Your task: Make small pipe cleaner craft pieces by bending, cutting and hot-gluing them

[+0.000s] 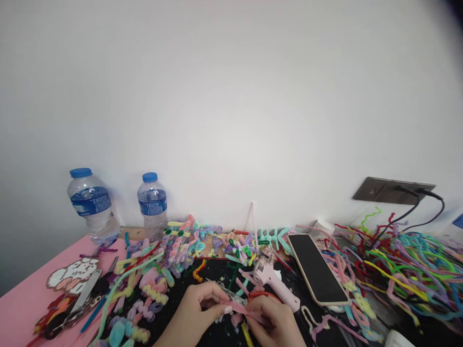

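Both hands meet low in the middle of the head view, over a black mat (pixel 177 289). A pink pipe cleaner (pixel 237 308) runs between them. My left hand (pixel 202 308) pinches its left end between thumb and index finger. My right hand (pixel 271 318) has its fingers closed round the right end. Just beyond the hands lies a pale pink hot glue gun (pixel 277 284), with its handle toward the right hand. Small pipe cleaner pieces lie under and around the fingers, some partly hidden by them.
Two water bottles (pixel 90 202) stand by the wall at left. Scissors (pixel 85 291) lie on a pink sheet (pixel 21 308). Twisted pipe cleaner shapes (pixel 181 250) pile up at the back. A phone (pixel 318 270) and a tangle of loose pipe cleaners (pixel 408 270) lie at right, below a wired socket (pixel 383 190).
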Available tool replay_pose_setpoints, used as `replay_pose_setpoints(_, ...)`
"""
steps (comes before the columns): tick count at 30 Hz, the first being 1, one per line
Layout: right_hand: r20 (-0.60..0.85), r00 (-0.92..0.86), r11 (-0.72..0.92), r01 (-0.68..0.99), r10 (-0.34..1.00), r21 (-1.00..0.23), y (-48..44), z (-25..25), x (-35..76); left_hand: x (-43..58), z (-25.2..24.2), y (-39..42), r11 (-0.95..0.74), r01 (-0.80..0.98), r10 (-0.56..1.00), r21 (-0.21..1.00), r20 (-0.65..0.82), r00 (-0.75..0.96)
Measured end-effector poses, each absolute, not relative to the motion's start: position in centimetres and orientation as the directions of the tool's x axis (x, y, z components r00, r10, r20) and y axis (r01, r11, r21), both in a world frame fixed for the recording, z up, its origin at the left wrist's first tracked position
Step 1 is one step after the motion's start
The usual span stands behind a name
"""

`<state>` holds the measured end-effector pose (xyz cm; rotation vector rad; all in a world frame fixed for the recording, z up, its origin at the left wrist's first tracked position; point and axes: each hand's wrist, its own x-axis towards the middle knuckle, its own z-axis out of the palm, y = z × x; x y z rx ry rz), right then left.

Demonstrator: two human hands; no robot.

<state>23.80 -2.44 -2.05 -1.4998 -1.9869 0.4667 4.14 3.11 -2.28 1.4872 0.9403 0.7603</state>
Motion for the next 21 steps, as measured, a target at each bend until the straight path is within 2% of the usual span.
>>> replay_pose_setpoints(14, 0.288, -0.232, 0.363, 0.714, 0.929, -0.599, -2.48, -1.59, 23.94, 4.25, -2.09, 2.98, -0.046, 0.112, 0.845, 0.993, -0.021, 0.534)
replay_pose_setpoints(21, 0.354, -0.306, 0.454, 0.742, 0.884, -0.492, -2.29, -1.92, 24.14, 4.34, -2.07, 2.94, -0.008, 0.175, 0.847, 0.985, -0.087, 0.525)
